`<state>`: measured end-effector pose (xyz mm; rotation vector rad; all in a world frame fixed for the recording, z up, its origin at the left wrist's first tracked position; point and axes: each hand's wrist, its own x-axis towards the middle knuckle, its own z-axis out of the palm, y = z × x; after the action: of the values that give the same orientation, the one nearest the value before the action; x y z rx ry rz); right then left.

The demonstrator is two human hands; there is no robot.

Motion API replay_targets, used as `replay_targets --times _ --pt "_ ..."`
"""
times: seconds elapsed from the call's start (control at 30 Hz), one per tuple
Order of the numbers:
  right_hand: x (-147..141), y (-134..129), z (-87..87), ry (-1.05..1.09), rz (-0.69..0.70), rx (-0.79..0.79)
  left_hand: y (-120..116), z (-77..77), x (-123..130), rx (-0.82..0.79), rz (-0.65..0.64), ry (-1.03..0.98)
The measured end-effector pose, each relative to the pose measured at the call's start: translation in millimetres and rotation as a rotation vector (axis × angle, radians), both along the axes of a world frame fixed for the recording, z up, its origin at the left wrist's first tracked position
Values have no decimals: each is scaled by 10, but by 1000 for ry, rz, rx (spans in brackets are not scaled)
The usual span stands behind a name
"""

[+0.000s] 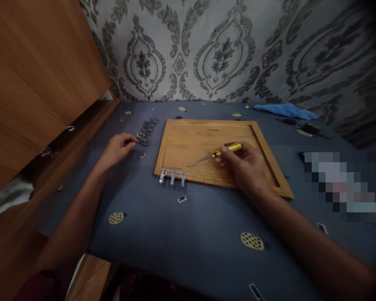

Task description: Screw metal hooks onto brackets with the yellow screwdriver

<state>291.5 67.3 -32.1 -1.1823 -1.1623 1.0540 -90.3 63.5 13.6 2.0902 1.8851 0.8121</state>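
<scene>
My right hand (249,165) is wrapped around the yellow-and-black handle of a screwdriver (203,159), its shaft pointing left and down over a framed wooden board (203,138). Three silver metal fittings (173,177) hang along the board's near left edge, and small dark holes continue to their right. Off the board's left side, my left hand (120,147) has thumb and finger pinched at the nearest metal ring clip (143,141). Beyond it, several similar metal ring clips (148,126) lie in a row. The exact contact at the left fingertips is hard to make out.
A grey-blue cloth with pineapple prints (175,242) covers the surface. At the back right lie a blue cloth (285,110) and a dark object (307,126). A pixelated item (341,184) is on the right. A wooden cabinet (44,62) borders the left; a patterned curtain (181,42) hangs behind.
</scene>
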Motion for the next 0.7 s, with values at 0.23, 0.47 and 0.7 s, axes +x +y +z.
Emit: replay_targets --times 0.23,0.47,0.7 --pt "72 53 -22 -39 19 -60 19 -15 -205 -23 33 123" --pt "59 52 -48 -81 -10 2 70 -216 -193 -57 31 186" --pt "38 54 -88 -133 7 10 41 -278 -156 -65 38 269"
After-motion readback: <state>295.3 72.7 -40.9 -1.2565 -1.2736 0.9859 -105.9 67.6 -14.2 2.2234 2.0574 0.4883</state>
